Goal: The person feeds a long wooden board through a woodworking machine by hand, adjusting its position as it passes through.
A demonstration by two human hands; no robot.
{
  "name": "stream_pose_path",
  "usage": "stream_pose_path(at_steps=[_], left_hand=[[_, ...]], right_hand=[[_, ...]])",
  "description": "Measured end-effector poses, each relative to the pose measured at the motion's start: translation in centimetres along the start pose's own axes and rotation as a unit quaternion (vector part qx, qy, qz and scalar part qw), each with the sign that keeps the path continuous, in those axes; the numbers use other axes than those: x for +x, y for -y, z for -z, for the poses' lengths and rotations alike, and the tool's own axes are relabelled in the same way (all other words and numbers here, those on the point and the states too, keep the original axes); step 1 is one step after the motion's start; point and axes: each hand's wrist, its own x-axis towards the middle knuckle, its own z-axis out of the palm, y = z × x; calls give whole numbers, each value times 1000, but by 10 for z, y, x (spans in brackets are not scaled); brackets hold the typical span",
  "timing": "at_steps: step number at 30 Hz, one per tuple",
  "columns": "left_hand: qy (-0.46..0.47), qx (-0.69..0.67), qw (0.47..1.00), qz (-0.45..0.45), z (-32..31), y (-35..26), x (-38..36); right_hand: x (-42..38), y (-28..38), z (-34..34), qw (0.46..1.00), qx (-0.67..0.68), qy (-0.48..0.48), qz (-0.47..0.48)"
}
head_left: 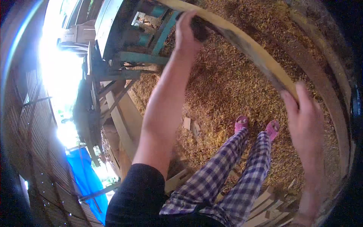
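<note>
Board spans 12 to 3 o'clock. Right hand grips its near end between thumb and fingers; left hand meets its edge at 12, finger closure indeterminable. Shavings-covered floor lies open below the board. Obstructions: teal frame at 11, planks at 9, wood offcuts at 5.

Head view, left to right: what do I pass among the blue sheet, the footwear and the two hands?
Blue sheet → left hand → one pink sandal → other pink sandal → right hand.
</note>
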Motion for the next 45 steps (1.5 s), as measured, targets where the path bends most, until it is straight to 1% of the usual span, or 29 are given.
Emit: stream_pose_path(at_steps=[1,2,4,6,8,10,12,13,14,15,17,19,21,22,24,25,26,28,29,30,32,34,36,37,39,40,43,44,45], left_hand=[[5,0,1000,0,15,-6,12],[9,-27,999,21,28,-13,18],[14,-49,998,43,43,-15,19],[-25,-72,997,19,44,-10,-9],[-65,-58,993,76,32,-3,-55],[-34,-57,989,130,10,-1,-89],[-35,-28,992,115,3,10,-76],[-27,5,994,101,1,11,-66],[8,13,996,88,-6,7,-50],[-21,18,995,100,-7,4,-30],[7,9,1000,14,6,7,13],[-12,-55,997,43,25,-5,50],[-9,-21,1000,12,65,-19,75],[-12,-18,1000,16,80,-23,72],[-31,-31,999,1,98,-31,62],[-45,-41,998,17,101,-30,46],[-59,-54,996,32,99,-30,22],[-122,-51,990,52,83,-26,-26],[-120,-45,989,74,75,-23,-43],[-118,-38,988,97,69,-19,-50],[-107,-49,988,104,48,-14,-42],[-80,-80,988,109,25,-20,-25],[-97,-14,994,49,33,-14,23],[-100,-12,994,51,41,-15,42],[-26,-79,996,23,56,-29,87],[-21,-73,997,26,69,-36,108],[-96,-58,994,13,144,-46,149],[-98,-60,993,10,164,-53,153],[-108,-86,990,28,180,-59,156]], right_hand=[[12,9,-8,999,17,-2,28],[21,13,-15,999,19,-4,27],[31,21,-26,995,-21,-46,80],[20,16,-13,996,33,10,78],[-2,-6,8,997,35,40,60],[-31,-35,28,998,-7,49,39],[-44,-50,29,997,-40,57,39],[-45,-51,25,996,-83,25,35],[-44,-52,20,992,-125,-9,28],[-26,-45,10,999,-49,-1,19],[18,-16,-9,999,-9,-8,-36],[67,5,-25,999,39,2,35],[98,27,-47,996,37,-1,83],[102,32,-52,996,41,4,81],[108,39,-57,989,63,2,134],[103,37,-52,987,62,9,145],[92,32,-44,989,75,44,123],[66,17,-24,984,109,121,73],[53,7,-15,977,132,163,44],[40,-8,-9,982,98,152,45],[31,-20,-1,987,58,141,53],[36,-20,5,994,-18,111,5],[66,-5,-10,999,8,31,44],[85,5,-21,998,26,-7,54],[132,32,-29,998,19,4,66],[154,43,-33,995,7,0,95],[213,72,-53,987,9,19,157],[229,83,-59,981,22,37,188],[242,91,-62,980,19,36,193]])
